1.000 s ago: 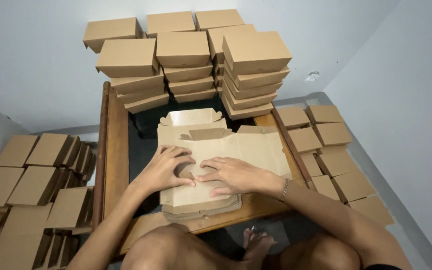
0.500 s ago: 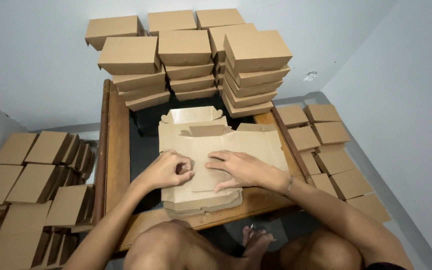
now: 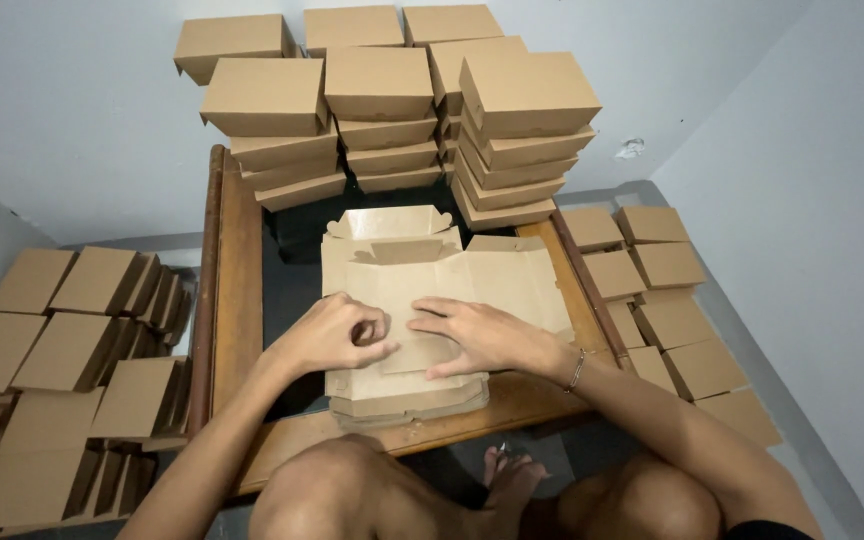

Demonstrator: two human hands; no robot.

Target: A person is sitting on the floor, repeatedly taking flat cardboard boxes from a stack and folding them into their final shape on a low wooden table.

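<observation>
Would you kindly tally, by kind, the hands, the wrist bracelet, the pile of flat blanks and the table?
Hands: 2, left hand and right hand
Bracelet: 1
Pile of flat cardboard blanks: 1
Wooden table: 1
Total: 5

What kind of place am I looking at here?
Probably a small home packing room, not a factory. Both hands, left hand and right hand, press a flat cardboard blank on a low wooden table; folded boxes pile against the wall and cover the floor.
</observation>
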